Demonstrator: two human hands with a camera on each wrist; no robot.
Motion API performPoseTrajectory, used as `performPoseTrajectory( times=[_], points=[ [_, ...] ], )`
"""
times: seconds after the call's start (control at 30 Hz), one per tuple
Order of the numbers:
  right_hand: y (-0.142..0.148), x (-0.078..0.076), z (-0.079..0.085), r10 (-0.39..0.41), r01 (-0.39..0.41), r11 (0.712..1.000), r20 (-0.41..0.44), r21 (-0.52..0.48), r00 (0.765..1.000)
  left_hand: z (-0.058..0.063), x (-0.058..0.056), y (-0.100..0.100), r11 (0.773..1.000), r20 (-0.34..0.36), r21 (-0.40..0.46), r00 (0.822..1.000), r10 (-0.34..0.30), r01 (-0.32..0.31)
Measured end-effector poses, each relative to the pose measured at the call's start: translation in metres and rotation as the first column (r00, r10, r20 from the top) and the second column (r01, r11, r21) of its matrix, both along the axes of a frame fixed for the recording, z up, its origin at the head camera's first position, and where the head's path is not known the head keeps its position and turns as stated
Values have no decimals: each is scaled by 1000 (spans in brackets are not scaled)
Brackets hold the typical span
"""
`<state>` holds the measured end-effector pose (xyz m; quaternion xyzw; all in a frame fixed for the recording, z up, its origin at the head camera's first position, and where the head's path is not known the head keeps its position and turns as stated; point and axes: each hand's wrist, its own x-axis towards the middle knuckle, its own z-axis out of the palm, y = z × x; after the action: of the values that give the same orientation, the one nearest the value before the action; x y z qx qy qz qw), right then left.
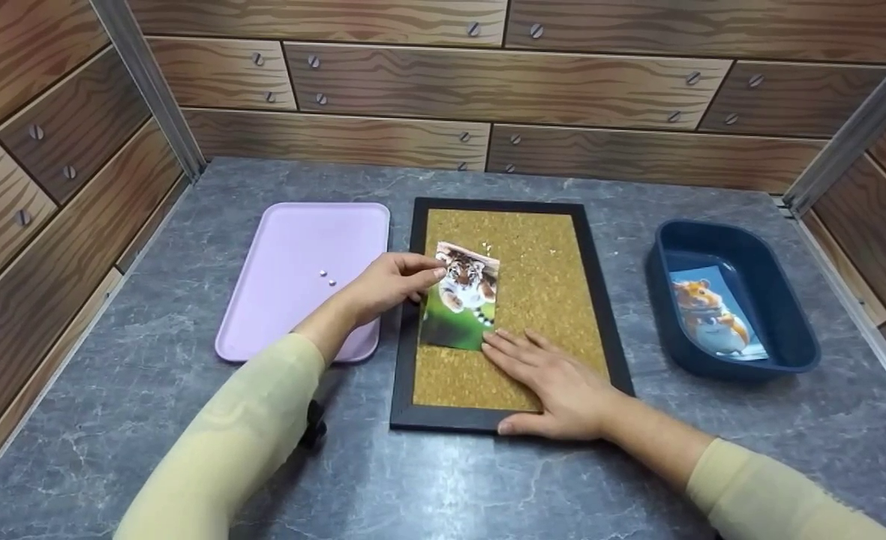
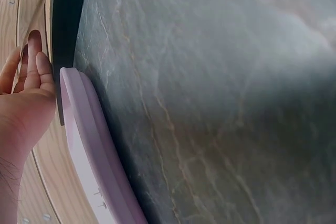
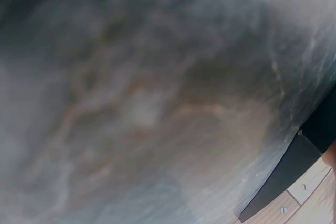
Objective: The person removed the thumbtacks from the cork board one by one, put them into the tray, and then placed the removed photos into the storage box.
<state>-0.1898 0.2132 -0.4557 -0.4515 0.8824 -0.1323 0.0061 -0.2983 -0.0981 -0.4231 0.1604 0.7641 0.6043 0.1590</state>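
Note:
A photo print of a tiger (image 1: 461, 300) lies over the left part of a cork board (image 1: 555, 300) with a black frame. My left hand (image 1: 394, 281) pinches the photo's upper left edge between thumb and index finger; whether a small pin is also in the pinch is hidden. In the left wrist view, the left hand's fingers (image 2: 34, 72) are by the thin edge of the print. My right hand (image 1: 555, 382) rests flat with spread fingers on the cork, fingertips at the photo's lower right corner, thumb on the frame's near edge.
On the left, a lilac tray (image 1: 285, 315) holds two small silver pins (image 1: 327, 278). To the right stands a dark blue bin (image 1: 743, 367) with a hamster photo (image 1: 713, 315) inside. Wood-patterned panels (image 1: 488, 82) enclose the grey marbled table (image 1: 382, 487).

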Motion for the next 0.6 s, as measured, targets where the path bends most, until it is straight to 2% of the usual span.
performPoseTrajectory(
  times=[0.3, 0.6],
  points=[
    [0, 0, -1, 2, -2, 1000, 7, -1, 1000, -2, 1, -3, 999, -26, -13, 999, -46, 46],
    [2, 0, -1, 22, -22, 1000, -7, -19, 1000, -1, 2, -5, 995, -3, -6, 995, -97, 97]
  ],
)
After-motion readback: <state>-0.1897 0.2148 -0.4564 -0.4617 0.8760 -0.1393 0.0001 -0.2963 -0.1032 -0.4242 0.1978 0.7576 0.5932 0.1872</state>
